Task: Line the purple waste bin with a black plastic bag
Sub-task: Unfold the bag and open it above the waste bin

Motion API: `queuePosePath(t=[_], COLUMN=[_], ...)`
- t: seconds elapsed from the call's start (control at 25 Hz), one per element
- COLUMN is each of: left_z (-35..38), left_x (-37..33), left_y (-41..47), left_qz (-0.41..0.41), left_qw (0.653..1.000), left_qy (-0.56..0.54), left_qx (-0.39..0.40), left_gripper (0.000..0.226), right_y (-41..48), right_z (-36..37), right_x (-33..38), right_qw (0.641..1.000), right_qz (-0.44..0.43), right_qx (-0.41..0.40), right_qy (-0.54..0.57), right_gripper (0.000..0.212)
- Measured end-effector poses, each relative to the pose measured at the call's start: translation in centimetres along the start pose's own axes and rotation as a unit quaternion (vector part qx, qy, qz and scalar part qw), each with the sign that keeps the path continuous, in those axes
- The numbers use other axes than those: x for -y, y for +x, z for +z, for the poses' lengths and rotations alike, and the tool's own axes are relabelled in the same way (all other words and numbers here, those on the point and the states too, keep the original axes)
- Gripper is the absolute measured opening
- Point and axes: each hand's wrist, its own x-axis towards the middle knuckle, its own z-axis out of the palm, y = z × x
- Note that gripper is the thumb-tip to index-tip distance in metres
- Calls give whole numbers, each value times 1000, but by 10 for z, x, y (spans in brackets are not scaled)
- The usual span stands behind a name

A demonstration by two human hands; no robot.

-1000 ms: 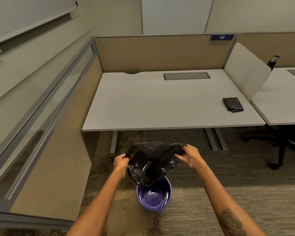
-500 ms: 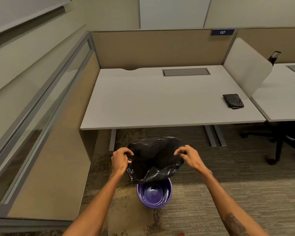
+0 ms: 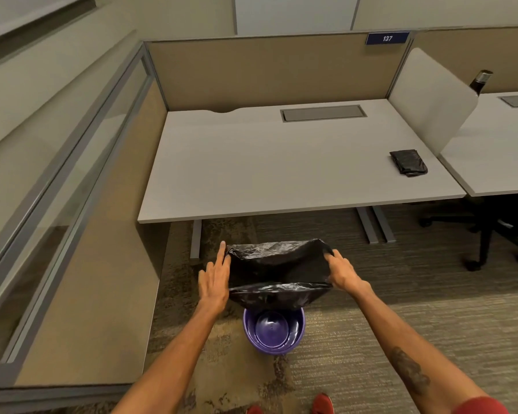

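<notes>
A small purple waste bin (image 3: 274, 343) stands on the carpet in front of my feet, with nothing inside it. Just above its far rim I hold a black plastic bag (image 3: 278, 270) with its mouth stretched wide between my hands. My left hand (image 3: 216, 277) holds the bag's left edge with fingers extended along it. My right hand (image 3: 343, 271) grips the right edge. The bag's lower part hangs over the bin's far rim and hides it.
A white desk (image 3: 266, 171) stands ahead, with a folded black bag (image 3: 408, 162) near its right end. A tan partition (image 3: 87, 249) runs along the left. An office chair base (image 3: 491, 234) sits under the neighbouring desk on the right. My red shoes (image 3: 322, 403) show at the bottom.
The bag's mouth has been pulled wider apart and now forms a broad opening over the bin. My left fingers have straightened along the bag's edge.
</notes>
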Motion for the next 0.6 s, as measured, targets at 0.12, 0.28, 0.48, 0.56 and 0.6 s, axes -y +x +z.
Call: queuePosePath(t=[0.12, 0.28, 0.48, 0.56, 0.6], left_z=[-3, 12, 58, 62, 64], left_x=[-7, -9, 10, 3, -3], left_y=[4, -8, -20, -15, -9], left_qz=[-3, 17, -10, -27, -29], left_qw=[999, 999, 981, 981, 982], left_qy=[1, -20, -115, -133, -147], left_qx=[-41, -25, 156, 138, 116], left_gripper=[64, 63, 52, 74, 82], right_y=[2, -8, -9, -3, 2], right_z=[1, 21, 61, 69, 71], right_x=[2, -20, -63, -66, -67], right_qw=[991, 988, 988, 996, 997], right_qz=[0, 6, 32, 57, 65], right_qx=[-122, -107, 142, 74, 17], right_qy=[55, 112, -47, 8, 46], right_gripper=[59, 43, 32, 31, 33])
